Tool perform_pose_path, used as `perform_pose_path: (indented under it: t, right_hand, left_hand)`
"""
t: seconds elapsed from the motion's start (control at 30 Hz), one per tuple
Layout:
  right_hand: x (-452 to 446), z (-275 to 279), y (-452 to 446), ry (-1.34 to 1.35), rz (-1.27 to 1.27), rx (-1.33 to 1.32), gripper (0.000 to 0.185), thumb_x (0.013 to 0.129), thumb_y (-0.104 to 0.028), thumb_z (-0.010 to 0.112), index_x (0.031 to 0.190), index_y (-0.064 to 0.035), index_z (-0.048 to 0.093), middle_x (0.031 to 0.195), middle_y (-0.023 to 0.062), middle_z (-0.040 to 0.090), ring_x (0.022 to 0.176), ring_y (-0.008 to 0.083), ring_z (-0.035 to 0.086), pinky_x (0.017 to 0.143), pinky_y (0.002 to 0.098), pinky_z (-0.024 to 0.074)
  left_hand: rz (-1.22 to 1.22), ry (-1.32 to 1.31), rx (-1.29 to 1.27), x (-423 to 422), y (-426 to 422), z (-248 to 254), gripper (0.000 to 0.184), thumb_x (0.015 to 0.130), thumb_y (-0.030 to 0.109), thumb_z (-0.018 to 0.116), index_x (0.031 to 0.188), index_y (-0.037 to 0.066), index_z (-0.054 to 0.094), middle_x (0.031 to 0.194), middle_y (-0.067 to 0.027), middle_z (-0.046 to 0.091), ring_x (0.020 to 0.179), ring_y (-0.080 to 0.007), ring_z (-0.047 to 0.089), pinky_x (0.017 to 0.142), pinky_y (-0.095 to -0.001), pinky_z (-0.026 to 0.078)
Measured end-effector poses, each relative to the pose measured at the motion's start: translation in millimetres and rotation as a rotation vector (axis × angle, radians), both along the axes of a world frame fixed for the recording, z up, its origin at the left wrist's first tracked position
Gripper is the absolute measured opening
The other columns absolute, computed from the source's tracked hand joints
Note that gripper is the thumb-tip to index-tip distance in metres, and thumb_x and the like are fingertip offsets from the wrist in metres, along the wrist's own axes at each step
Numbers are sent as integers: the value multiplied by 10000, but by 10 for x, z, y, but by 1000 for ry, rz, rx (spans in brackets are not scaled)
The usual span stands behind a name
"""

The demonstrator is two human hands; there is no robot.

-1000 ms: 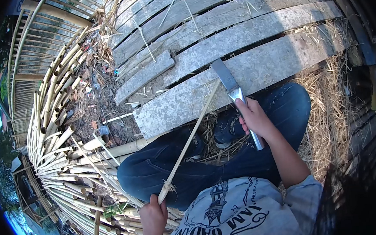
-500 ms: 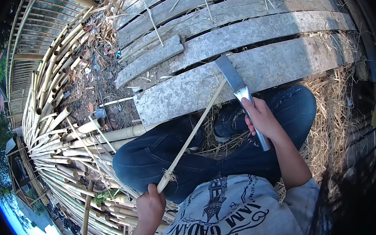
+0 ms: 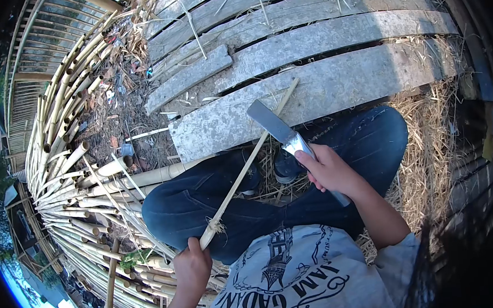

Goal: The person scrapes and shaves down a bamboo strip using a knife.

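My left hand [image 3: 193, 266] is closed round the thick lower end of a pale bamboo strip [image 3: 236, 183], just below a frayed node. The strip slants up over my legs, and its far tip lies over the nearest plank. In my right hand [image 3: 325, 168] is the metal handle of a broad-bladed knife [image 3: 272, 121], with the thumb along the handle near the blade. The blade crosses over the strip near the plank's front edge; whether the two touch, I cannot tell.
Weathered planks [image 3: 344, 77] form a platform ahead. A short loose board [image 3: 191, 79] lies on its left part. Many bamboo poles [image 3: 106, 172] are piled at the left, below a bamboo fence [image 3: 36, 52]. Straw-like shavings [image 3: 422, 140] cover the ground at the right.
My right hand has swung the knife left and slightly down, so its blade now lies across the strip instead of beside the tip. My left hand still holds the lower end.
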State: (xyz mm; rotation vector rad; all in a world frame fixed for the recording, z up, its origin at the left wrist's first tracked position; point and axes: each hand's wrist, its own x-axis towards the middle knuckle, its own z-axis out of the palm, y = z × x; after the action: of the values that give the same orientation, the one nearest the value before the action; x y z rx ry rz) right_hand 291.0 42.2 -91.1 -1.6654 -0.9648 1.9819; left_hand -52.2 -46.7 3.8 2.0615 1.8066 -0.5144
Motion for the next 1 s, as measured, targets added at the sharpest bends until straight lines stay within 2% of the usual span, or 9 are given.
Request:
perform_pose_path:
  t: [0.13,0.23,0.37,0.63,0.73,0.8,0.83,0.97,1.0]
  right_hand:
    - [65,-174,82,-113,-190,116,406,994,-403,505,910,-8,548,576,30,523,419,101,516,379,282,414]
    - [-37,-258,20,-252,-212,168,388,982,-371,531,931,12,570,641,130,596,558,270,630,516,376,478]
    - [-163,-247,-168,-266,-170,236,354,961,-334,567,932,19,575,714,221,624,734,403,660,647,444,489]
    - [-313,-142,-220,-304,-186,453,227,867,-189,663,934,5,566,634,175,599,624,396,637,585,427,486]
    - [-375,-84,-270,-317,-146,566,236,793,-94,668,969,0,541,722,186,618,703,407,644,636,447,501]
    - [-456,-77,-308,-317,-67,745,360,741,-28,644,1075,10,514,815,206,612,719,377,637,663,414,500]
    - [-488,-56,-324,-231,13,675,409,729,-8,622,1111,7,476,900,242,598,802,419,627,706,440,499]
    - [-656,-28,-387,-236,163,650,337,736,-72,685,1015,-21,504,752,217,637,735,425,651,656,470,527]
    - [-641,-64,-389,-386,256,650,304,741,-108,696,975,-30,518,712,205,638,707,419,652,645,481,532]
  left_hand:
    - [17,45,15,66,-15,18,200,796,75,641,838,21,453,546,-167,569,504,-364,609,481,-464,487]
    - [13,-20,33,31,-17,0,196,797,75,640,831,24,454,546,-164,568,500,-360,608,476,-459,485]
    - [21,-17,8,53,5,2,189,799,74,637,828,26,457,550,-162,571,498,-358,608,473,-455,486]
    - [10,-24,58,54,-18,-9,200,796,84,647,830,24,460,561,-167,578,507,-360,615,479,-450,492]
    - [-7,-18,45,70,-6,17,204,797,91,653,835,24,463,572,-170,585,510,-358,618,476,-450,492]
    - [-5,-27,52,74,-12,21,202,809,99,646,853,27,463,562,-174,572,512,-376,605,475,-470,474]
    - [-1,-38,61,76,-9,17,201,820,108,640,872,30,462,553,-178,559,514,-395,593,473,-490,457]
    - [7,-10,40,75,-18,21,209,818,114,642,883,29,462,565,-175,572,529,-392,603,486,-494,464]
    - [10,-13,32,84,-17,38,211,819,114,641,888,28,461,572,-176,579,533,-392,608,489,-495,467]
